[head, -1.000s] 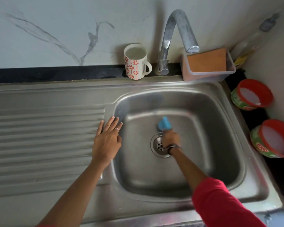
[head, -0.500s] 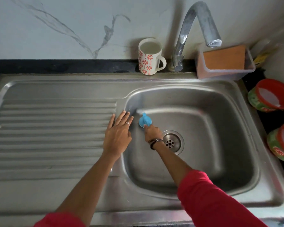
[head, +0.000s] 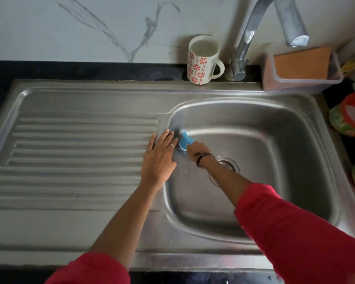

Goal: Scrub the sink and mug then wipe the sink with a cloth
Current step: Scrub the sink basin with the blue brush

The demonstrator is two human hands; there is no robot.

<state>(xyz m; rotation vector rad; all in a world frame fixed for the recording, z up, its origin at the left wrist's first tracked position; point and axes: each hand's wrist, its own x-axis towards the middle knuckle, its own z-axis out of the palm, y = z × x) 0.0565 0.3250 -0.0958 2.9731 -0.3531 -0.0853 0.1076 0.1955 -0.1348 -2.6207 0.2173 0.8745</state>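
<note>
Right now the right hand (head: 197,149) grips the blue scrubber (head: 185,142) vs the sink (head: 254,119)'s left wall, w/ left hand (head: 159,158) flat on the rim just beside; mug (head: 203,60) sits behind, nearer the left.

I'm getting soft, dim daylight with no harsh shadows. The stainless steel sink basin (head: 275,160) shows muted glare along its rim. Wide-angle bending curves the edges, and the red sleeve (head: 307,238) at bottom right is blurred.

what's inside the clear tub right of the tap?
The clear tub holds an orange sponge standing against its back wall. Anything beneath or behind the sponge is covered, so I can't tell.
</note>
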